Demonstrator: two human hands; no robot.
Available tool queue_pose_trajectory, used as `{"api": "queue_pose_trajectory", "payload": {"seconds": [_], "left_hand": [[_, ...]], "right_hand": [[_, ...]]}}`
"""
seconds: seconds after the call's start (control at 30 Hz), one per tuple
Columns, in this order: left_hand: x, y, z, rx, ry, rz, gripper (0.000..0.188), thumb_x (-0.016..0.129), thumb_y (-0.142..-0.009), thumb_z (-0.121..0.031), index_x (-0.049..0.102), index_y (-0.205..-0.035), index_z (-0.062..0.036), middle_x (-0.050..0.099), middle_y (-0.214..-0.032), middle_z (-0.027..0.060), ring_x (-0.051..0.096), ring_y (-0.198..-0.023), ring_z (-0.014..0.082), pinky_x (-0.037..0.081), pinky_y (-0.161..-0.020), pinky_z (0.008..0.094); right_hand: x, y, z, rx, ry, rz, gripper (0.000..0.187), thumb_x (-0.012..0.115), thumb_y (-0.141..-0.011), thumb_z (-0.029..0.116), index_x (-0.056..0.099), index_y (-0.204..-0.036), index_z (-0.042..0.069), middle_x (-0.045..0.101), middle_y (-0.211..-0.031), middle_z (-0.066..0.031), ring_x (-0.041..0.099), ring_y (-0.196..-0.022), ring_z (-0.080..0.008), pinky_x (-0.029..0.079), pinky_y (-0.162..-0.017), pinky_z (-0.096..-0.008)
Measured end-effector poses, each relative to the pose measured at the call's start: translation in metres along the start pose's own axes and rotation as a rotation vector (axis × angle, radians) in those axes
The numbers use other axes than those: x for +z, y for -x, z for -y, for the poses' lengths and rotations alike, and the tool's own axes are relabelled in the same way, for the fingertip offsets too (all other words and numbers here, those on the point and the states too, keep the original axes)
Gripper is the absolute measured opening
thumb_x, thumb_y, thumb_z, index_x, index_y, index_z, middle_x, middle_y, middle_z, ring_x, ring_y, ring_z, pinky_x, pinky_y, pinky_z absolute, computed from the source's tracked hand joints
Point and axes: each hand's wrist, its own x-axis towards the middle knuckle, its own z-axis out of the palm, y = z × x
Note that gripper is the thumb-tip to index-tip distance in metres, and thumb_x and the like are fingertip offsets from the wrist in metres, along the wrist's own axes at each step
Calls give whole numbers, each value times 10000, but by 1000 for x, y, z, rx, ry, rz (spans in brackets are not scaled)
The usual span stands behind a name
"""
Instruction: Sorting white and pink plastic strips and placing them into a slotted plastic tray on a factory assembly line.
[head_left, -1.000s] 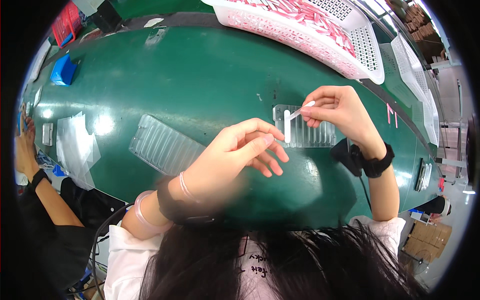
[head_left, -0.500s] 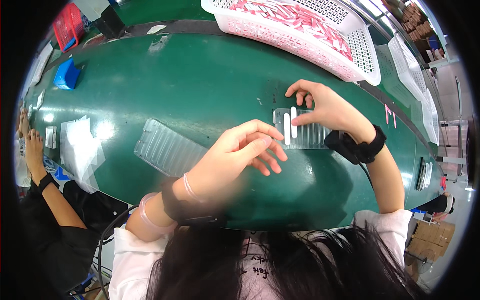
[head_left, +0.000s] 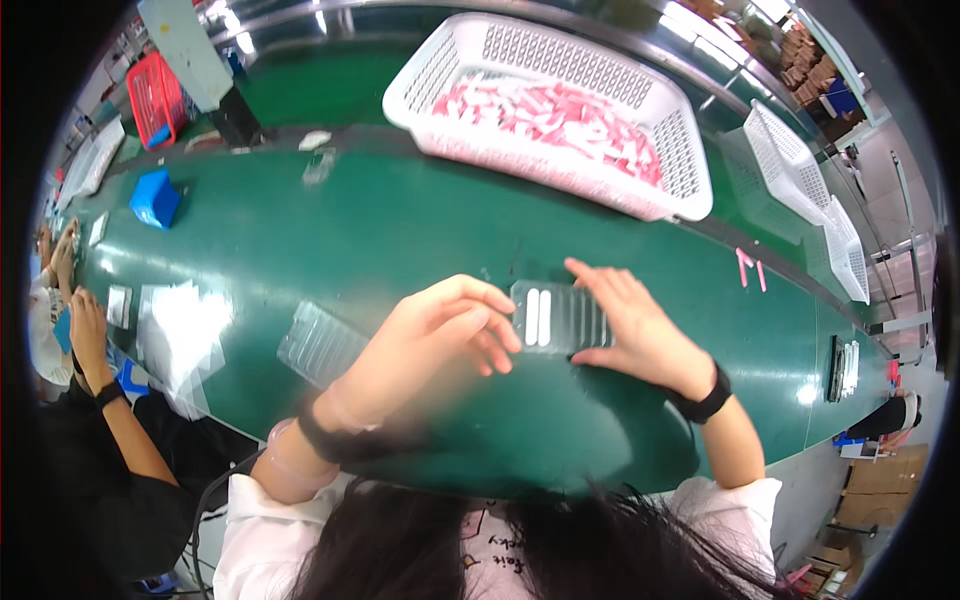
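Observation:
A clear ribbed plastic tray (head_left: 562, 345) lies on the green table in front of me. Two white rounded strips (head_left: 538, 318) rest side by side in its leftmost grooves. My right hand (head_left: 640, 325) spans the tray's right end, fingers at the far edge and thumb near the close edge, spread apart; whether it presses on the tray I cannot tell. My left hand (head_left: 430, 325) hovers by the tray's left edge with its fingers apart and nothing in them. Another clear ribbed tray (head_left: 325, 342) sits left of that hand, partly hidden behind my wrist.
Beyond the trays stands a white perforated basket (head_left: 560, 180) of pink and white strips. Loose pink strips (head_left: 743, 268) lie at the right. Clear plastic sheets (head_left: 185, 330) and a blue holder (head_left: 155, 198) are at the left, near a co-worker's hand (head_left: 88, 325).
My right hand has let go of the white strip and shifted to the tray's right end, fingers spread wider. Both strips now lie level with each other. The whole view has tilted upward.

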Motion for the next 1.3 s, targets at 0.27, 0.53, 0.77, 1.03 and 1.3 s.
{"api": "queue_pose_trajectory", "payload": {"seconds": [0.27,0.53,0.77,1.03,1.3], "left_hand": [[12,-58,-82,651,-1049,-135,124,498,-806,-31,518,-926,-4,590,-749,89,581,-677,157,448,-608,251],[-54,-239,-116,566,-1995,192,278,635,-662,-91,529,-912,-28,574,-892,147,539,-871,303,423,-740,368],[-99,-318,-87,71,-2149,139,597,707,-584,-104,458,-1125,-66,507,-1091,150,460,-1058,303,377,-889,359],[-114,-326,-72,212,-2047,94,320,662,-599,-168,599,-886,-39,589,-856,175,565,-820,316,448,-720,364],[-97,-302,-87,366,-1975,82,199,611,-684,-199,615,-777,-24,588,-748,180,571,-732,320,446,-657,354]], "right_hand": [[9,3,7,-39,107,-121,877,721,-601,233,228,-1294,20,463,-1025,-136,468,-913,-283,400,-806,-375],[9,2,8,-43,210,-110,905,728,-575,248,229,-1292,10,469,-945,-129,479,-864,-276,414,-752,-363],[19,0,11,-56,250,-171,921,737,-551,243,236,-1289,12,470,-943,-116,474,-853,-266,409,-730,-349],[25,-1,5,-46,219,-204,939,744,-532,240,238,-1291,18,469,-936,-115,470,-840,-265,414,-713,-334],[23,-1,0,-48,191,-197,909,741,-539,234,258,-1278,18,465,-960,-114,472,-869,-265,414,-746,-349]]}}
